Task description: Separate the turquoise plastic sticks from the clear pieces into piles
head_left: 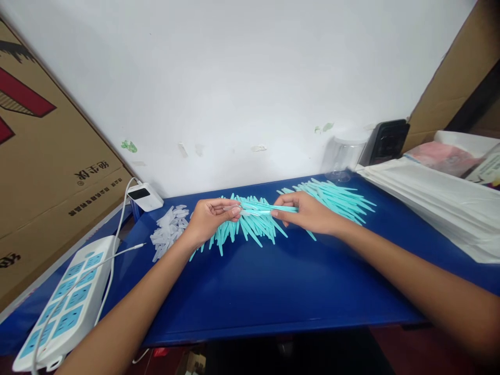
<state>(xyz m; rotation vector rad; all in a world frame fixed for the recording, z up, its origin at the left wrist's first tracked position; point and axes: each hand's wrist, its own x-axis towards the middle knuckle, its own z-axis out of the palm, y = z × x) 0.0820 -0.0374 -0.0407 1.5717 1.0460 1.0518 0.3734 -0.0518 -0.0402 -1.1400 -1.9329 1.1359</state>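
Over the middle of the table, my left hand (216, 216) is closed in a pinch at the left end of some slim teal plastic sticks (260, 207). A small translucent piece seems to be between its fingertips, partly hidden by them. My right hand (302, 208) is closed round the other end of the teal sticks, with the thumb in front. Below and behind my hands lies a pile of teal sticks (250, 229). Farther right, a second pile of similar sticks (339, 200) is spread out. Left of my left hand is a heap of small translucent caps (170, 229).
A white power strip (58, 307) with cables and a white device (144, 196) stand at the left, beside a large cardboard box (50, 156). A clear jar (346, 156), a black object (388, 140) and stacked white sheets (437, 198) are at the right of the blue table (258, 297).
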